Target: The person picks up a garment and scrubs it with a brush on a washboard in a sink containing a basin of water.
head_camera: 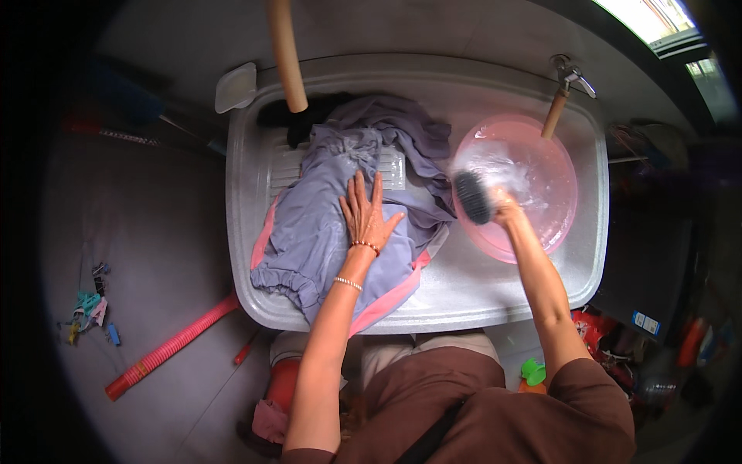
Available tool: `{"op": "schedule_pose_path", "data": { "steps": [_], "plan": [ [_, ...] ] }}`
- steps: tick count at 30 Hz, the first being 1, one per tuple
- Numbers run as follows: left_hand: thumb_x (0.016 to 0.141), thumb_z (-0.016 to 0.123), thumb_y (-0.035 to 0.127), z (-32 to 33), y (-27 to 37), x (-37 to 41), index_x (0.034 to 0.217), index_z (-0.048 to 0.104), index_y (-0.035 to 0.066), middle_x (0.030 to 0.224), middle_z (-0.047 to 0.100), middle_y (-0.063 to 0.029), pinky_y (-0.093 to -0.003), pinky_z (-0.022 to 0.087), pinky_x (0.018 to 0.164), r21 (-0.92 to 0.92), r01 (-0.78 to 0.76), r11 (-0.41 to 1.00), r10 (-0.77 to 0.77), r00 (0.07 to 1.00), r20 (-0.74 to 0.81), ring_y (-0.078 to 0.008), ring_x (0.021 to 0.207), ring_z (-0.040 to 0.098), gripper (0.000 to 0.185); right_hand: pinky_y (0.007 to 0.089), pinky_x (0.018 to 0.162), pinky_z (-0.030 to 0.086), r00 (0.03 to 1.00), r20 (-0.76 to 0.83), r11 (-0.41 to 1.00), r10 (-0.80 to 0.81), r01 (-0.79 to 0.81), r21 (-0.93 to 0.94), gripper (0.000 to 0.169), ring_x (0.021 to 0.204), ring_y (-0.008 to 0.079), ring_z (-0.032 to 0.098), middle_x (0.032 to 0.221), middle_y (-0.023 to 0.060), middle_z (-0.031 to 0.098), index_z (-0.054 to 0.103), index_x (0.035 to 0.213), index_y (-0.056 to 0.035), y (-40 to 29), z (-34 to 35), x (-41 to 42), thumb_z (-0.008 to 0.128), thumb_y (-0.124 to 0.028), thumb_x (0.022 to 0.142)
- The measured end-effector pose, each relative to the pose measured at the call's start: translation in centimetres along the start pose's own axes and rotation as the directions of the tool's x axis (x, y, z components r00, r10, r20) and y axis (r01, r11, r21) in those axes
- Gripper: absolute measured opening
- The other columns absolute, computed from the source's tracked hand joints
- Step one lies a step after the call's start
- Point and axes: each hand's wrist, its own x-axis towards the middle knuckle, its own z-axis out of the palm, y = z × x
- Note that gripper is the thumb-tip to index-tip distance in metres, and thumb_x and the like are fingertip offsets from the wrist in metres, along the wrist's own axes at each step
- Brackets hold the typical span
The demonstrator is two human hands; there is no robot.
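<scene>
A wet grey-purple garment (313,209) with pink side stripes and a gathered elastic edge lies spread over a ribbed washboard surface (396,168) in a laundry sink (475,307). My left hand (366,217) rests flat on the cloth, fingers spread. In my right hand (503,206) is a scrubbing brush (473,197), its dark bristles facing up, over the left part of a pink plastic basin (562,174). The basin holds water with whitish suds. The brush and right hand are slightly blurred, and the fingers around the handle are partly hidden.
A metal tap (567,74) with a tan hose piece (555,113) points into the basin. Another tan tube (287,64) hangs over the garment. Dark cloth (301,119) lies at the sink's back left. A soap dish (236,88) sits on the corner. A pink corrugated hose (174,345) extends left.
</scene>
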Motion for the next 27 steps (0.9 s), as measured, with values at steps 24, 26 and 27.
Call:
{"op": "schedule_pose_path", "data": {
  "steps": [24, 26, 27],
  "plan": [
    [0.082, 0.067, 0.026, -5.2, -1.8, -14.2, 0.079, 0.056, 0.009, 0.075, 0.060, -0.0074, -0.0391, 0.041, 0.066, -0.125, -0.093, 0.988, 0.114, 0.979, 0.168, -0.0262, 0.075, 0.056, 0.021, 0.0432, 0.056, 0.051, 0.528, 0.312, -0.227, -0.790, 0.221, -0.948, 0.030, 0.072, 0.0320, 0.061, 0.080, 0.0148, 0.056, 0.057, 0.100, -0.0150, -5.2, 21.0, 10.5, 0.064, -0.040, 0.084],
    [0.082, 0.067, 0.026, -4.9, -2.3, -14.9, 0.080, 0.056, 0.009, 0.075, 0.061, -0.0077, -0.0393, 0.042, 0.067, -0.150, -0.074, 0.986, 0.102, 0.977, 0.188, -0.0263, 0.075, 0.056, 0.021, 0.0441, 0.057, 0.051, 0.578, 0.410, -0.278, -0.705, 0.307, -0.910, 0.029, 0.072, 0.0314, 0.062, 0.081, 0.0148, 0.056, 0.058, 0.102, -0.0157, -2.5, 22.1, 8.3, 0.063, -0.037, 0.083],
    [0.082, 0.067, 0.026, -4.5, -2.7, -14.8, 0.080, 0.056, 0.009, 0.075, 0.061, -0.0078, -0.0394, 0.042, 0.067, -0.162, -0.061, 0.985, 0.091, 0.979, 0.182, -0.0264, 0.075, 0.056, 0.021, 0.0446, 0.058, 0.052, 0.589, 0.470, -0.311, -0.657, 0.356, -0.881, 0.029, 0.073, 0.0311, 0.062, 0.082, 0.0149, 0.056, 0.058, 0.104, -0.0160, -1.2, 23.3, 6.3, 0.063, -0.036, 0.083]
  ]
}}
